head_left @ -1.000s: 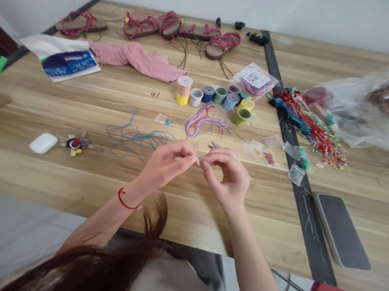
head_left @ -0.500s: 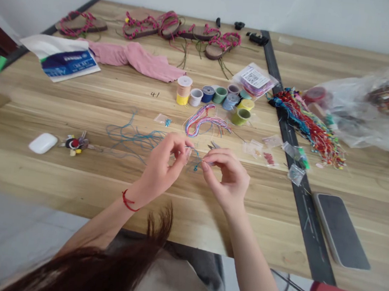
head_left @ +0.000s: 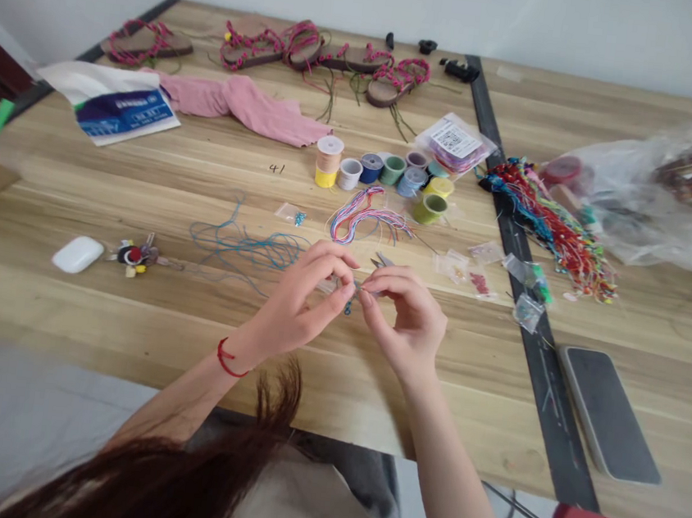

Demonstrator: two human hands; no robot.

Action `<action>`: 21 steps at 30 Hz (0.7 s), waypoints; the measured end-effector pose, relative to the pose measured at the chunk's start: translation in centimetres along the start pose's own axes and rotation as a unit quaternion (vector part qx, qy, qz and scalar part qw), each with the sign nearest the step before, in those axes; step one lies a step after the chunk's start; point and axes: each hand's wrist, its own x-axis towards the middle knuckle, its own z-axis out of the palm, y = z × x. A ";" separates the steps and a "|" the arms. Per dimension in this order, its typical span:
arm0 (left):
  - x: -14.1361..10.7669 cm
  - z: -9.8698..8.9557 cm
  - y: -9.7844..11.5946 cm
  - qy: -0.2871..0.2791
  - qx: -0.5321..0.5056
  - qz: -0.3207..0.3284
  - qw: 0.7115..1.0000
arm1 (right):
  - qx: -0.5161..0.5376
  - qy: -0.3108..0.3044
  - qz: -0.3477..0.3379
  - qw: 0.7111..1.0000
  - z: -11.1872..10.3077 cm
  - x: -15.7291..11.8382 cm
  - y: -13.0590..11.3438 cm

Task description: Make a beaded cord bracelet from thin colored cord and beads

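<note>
Leftward a half-second ago, the left hand point(head_left: 303, 300) has come back beside the right hand point(head_left: 406, 321). Each grip is pinched on blue cord point(head_left: 348, 307), its end dangling below. "41" point(head_left: 276, 168) marks the counter point(head_left: 191, 325); a bag point(head_left: 455, 144) bears a QR label point(head_left: 455, 138); lettering on the pack point(head_left: 127, 111) is unreadable.

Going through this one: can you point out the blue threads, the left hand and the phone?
Blue threads point(head_left: 270, 248): head view, on the dense part of the loose strands.
Left hand point(head_left: 297, 303): head view, on the middle of the hand.
Phone point(head_left: 611, 415): head view, mid-screen.
</note>
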 end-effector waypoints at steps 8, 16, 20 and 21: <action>-0.3 0.4 -0.4 0.046 0.083 0.029 0.995 | 0.002 0.005 0.007 1.000 0.0 0.0 0.0; -0.5 0.7 -0.7 0.068 0.144 0.063 0.985 | -0.005 0.006 0.020 1.000 0.0 -0.1 0.0; -0.5 0.6 -0.8 0.071 0.127 0.075 0.986 | -0.001 0.007 0.019 1.000 -0.1 -0.1 0.0; -0.5 0.5 -0.8 0.071 0.120 0.078 0.987 | 0.003 0.007 0.017 1.000 -0.1 0.0 0.0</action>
